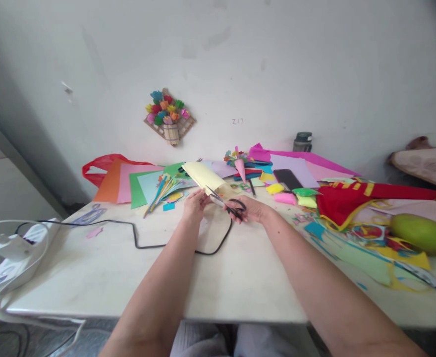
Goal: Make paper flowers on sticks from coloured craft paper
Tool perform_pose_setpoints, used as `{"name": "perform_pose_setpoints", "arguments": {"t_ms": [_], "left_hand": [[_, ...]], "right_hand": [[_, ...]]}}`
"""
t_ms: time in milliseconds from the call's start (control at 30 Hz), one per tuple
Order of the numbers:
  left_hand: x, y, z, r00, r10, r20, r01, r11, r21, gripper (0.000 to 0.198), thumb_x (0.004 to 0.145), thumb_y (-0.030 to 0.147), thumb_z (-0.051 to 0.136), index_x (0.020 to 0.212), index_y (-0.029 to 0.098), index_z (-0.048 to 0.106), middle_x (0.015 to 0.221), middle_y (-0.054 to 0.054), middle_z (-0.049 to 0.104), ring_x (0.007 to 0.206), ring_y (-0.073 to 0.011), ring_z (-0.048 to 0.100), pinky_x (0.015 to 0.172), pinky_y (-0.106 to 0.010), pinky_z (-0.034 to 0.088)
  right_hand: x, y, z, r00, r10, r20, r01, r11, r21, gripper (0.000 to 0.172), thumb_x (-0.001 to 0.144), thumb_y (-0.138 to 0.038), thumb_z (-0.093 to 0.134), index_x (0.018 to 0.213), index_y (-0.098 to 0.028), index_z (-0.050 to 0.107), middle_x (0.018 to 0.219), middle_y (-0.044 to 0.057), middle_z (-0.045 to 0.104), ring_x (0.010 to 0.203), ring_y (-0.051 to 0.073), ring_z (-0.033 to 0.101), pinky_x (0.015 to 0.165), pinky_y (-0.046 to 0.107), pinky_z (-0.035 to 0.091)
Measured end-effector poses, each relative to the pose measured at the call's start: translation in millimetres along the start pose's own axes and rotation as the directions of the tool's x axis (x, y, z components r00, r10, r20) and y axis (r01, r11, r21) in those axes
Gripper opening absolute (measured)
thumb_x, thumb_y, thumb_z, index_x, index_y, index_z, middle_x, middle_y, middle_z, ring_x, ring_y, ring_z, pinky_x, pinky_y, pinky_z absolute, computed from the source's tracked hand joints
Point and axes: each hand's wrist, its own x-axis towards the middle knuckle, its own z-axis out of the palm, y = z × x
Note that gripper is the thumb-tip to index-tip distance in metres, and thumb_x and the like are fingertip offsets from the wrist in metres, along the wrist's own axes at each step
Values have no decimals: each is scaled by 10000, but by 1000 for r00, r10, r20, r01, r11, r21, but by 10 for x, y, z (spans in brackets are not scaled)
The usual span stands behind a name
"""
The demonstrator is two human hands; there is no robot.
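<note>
My left hand (194,204) pinches the near edge of a pale yellow sheet of paper (203,177) that tilts up and away from me. My right hand (250,208) has its fingers through the black handles of a pair of scissors (228,204). The blades point left toward the bottom of the yellow sheet, close to my left fingers. Both forearms reach out over the white table (91,267).
A black cable (136,239) loops across the table under my hands. Coloured paper sheets (136,186) lie at the back, a phone (287,178), red fabric (346,201) and scraps at the right, a green fruit (424,234) far right. A white box (12,253) sits at the left edge.
</note>
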Motion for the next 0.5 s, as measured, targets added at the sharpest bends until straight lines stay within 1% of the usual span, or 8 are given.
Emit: {"name": "perform_pose_setpoints", "arguments": {"t_ms": [67,133,200,300,367,433,500], "left_hand": [[-16,31,4,999,38,-31,-38,999,10,185,630,48,620,780,133,554,565,21,573,497,-63,550,612,-218,494],[-32,61,2,994,100,-35,-98,994,51,363,596,39,615,928,161,534,546,50,554,490,-67,541,608,-238,497],[-47,81,-2,986,164,13,-165,979,121,506,576,56,607,1054,183,503,546,64,540,508,-80,546,603,-259,500],[-73,88,4,969,219,115,-239,947,214,607,566,90,592,1153,178,467,580,53,545,543,-98,554,596,-281,502],[-94,86,15,966,221,133,-248,936,249,689,558,95,589,1217,180,408,586,56,542,540,-103,553,592,-292,503],[-116,89,23,970,202,139,-234,932,278,739,551,91,586,1250,182,366,567,66,531,522,-102,547,589,-292,502],[-135,104,21,976,148,157,-194,921,337,716,556,91,574,1241,172,382,534,65,526,494,-100,538,574,-282,496]], "right_hand": [[-31,13,-89,999,9,52,-9,1000,4,359,771,-449,537,863,-103,562,521,12,583,368,86,515,261,147,262],[-66,28,-183,995,19,97,-20,1000,11,372,771,-454,527,874,-99,563,524,18,586,366,87,509,267,153,251],[-100,42,-268,991,31,129,-35,999,27,383,767,-464,515,880,-101,564,520,19,584,354,83,493,272,156,233],[-146,55,-373,983,44,179,-55,997,57,380,753,-463,508,862,-104,571,504,15,576,330,77,456,281,166,221],[-172,59,-429,972,40,233,-56,997,61,364,746,-441,509,849,-99,579,489,13,567,320,79,433,285,178,228],[-191,65,-473,964,4,267,-28,996,83,347,750,-420,500,842,-97,584,481,14,562,321,83,419,293,187,242],[-198,80,-498,967,-54,250,19,990,141,334,759,-414,487,841,-105,581,497,19,567,339,88,422,305,191,258]]}}
